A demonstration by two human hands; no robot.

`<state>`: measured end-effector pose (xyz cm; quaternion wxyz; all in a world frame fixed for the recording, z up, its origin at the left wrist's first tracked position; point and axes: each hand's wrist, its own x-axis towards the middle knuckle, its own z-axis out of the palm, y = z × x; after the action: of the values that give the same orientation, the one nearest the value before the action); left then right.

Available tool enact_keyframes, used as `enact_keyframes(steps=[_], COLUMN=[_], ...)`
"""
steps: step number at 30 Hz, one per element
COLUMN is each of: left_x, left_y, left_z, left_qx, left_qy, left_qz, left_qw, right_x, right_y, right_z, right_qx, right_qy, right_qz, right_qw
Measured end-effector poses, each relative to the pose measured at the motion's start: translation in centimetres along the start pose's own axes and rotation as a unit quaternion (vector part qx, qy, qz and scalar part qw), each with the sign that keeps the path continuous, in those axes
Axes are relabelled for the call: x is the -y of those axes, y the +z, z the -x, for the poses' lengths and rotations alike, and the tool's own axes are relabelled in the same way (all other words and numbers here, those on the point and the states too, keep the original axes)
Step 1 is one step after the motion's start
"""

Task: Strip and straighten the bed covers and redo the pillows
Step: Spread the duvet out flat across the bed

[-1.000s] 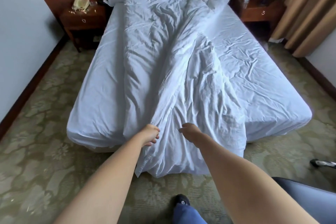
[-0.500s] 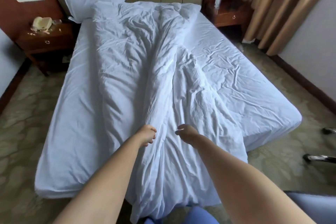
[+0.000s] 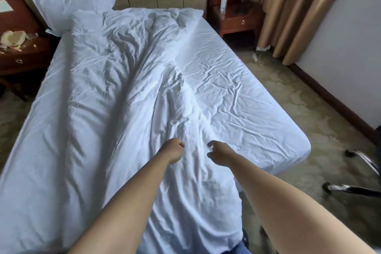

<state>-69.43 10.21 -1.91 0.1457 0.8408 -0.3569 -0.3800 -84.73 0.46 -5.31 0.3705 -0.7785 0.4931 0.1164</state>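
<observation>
- Far past the fingers, the bed is lying long and wide, and the white cover is sitting bunched in a crumpled strip down its middle, with bare sheet showing on the right.
- Up at the top end, well away from both hands, one pillow is leaning on the headboard.
- Right under the hands, the near end of the cover is hanging off the foot of the bed.
- To do this step well, I think both hands should be pulling evenly and straight back, so the cover is sliding off without twisting.
- The left hand is curling tight, gripping a fold of the cover.
- The right hand is hooking its fingers part open, just touching the cover; I cannot tell if it is pinching any cloth.
</observation>
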Motion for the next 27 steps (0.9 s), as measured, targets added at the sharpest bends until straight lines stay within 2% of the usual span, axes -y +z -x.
enact_keyframes(steps=[6,15,20,27], left_x=[-7.5,-17.5,-23.8,-33.3], left_y=[4.3,5.0,6.3,7.6], left_z=[-0.1,-3.1,-5.2,-11.0], left_qx=[0.017,0.007,0.009,-0.026], left_qy=[0.008,0.111,0.141,0.107], left_qz=[-0.116,-0.115,-0.146,-0.174], left_qw=[0.993,0.987,0.979,0.979], right_x=[-7.6,-12.0,-14.7,-19.9], right_y=[-8.3,-15.8,-20.8,-30.1], right_z=[-1.2,0.2,-1.8,-9.6], right_qx=[0.015,-0.042,-0.055,-0.031], right_qy=[0.017,0.024,0.024,-0.026], right_qz=[0.079,0.073,0.078,0.121], right_qw=[0.997,0.996,0.995,0.992])
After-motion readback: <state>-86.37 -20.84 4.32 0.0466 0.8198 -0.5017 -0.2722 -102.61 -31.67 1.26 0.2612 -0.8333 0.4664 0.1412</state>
